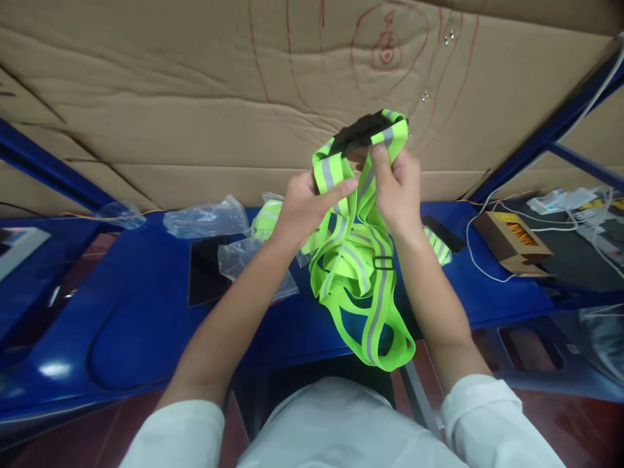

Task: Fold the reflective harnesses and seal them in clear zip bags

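Both hands hold up a neon-green reflective harness (377, 312) with grey stripes, its loose straps hanging in a tangle over the blue table. My left hand (307, 201) is closed on a strap at the left, thumb pointing right across it. Gripping the strap at the right is my right hand (397, 182), thumb on top near the upper loop. A black piece (359, 133) joins the two straps at the top, between the hands. One hanging strap carries a black slider buckle (383, 262). Some fingers are hidden behind the straps.
On the blue table (146, 312) lie clear plastic bags (207, 218), a dark flat tablet-like object (207, 270) and more green bundles (266, 218). A cardboard box (511, 240) and white cables are at the right. Behind stands a cardboard wall (170, 97) with red drawings.
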{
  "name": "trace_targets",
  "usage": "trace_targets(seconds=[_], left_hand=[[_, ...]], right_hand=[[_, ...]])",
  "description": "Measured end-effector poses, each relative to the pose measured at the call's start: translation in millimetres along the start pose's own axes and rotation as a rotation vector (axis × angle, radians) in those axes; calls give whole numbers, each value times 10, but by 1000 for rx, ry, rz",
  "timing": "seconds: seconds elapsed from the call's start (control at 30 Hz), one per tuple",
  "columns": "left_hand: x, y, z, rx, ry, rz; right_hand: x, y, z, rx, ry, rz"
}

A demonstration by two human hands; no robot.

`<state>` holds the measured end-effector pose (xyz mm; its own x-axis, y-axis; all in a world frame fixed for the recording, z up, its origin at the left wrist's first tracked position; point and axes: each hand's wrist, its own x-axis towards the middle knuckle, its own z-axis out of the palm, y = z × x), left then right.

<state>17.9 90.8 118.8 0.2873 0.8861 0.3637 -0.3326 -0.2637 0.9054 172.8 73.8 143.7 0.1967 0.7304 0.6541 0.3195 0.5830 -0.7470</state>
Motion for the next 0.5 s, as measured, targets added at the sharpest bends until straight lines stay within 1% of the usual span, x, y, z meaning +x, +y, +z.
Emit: trace_targets(seconds=[0.07, 0.2, 0.3, 0.37, 0.5], left_hand=[[-17, 35, 1, -18, -14, -31], [-43, 174, -18, -98, -114, -109], [-41, 242, -74, -99, -204, -137], [-36, 265, -117, -89, -279, -121], [-47, 317, -195, -68, -422, -101]], right_hand=[[-26, -17, 24, -12, -28, -15], [-44, -51, 6, 30, -83, 3], [-26, -74, -16, 71, -129, 5], [-7, -81, -25, 132, -178, 52], [30, -97, -81, 240, -294, 222]])
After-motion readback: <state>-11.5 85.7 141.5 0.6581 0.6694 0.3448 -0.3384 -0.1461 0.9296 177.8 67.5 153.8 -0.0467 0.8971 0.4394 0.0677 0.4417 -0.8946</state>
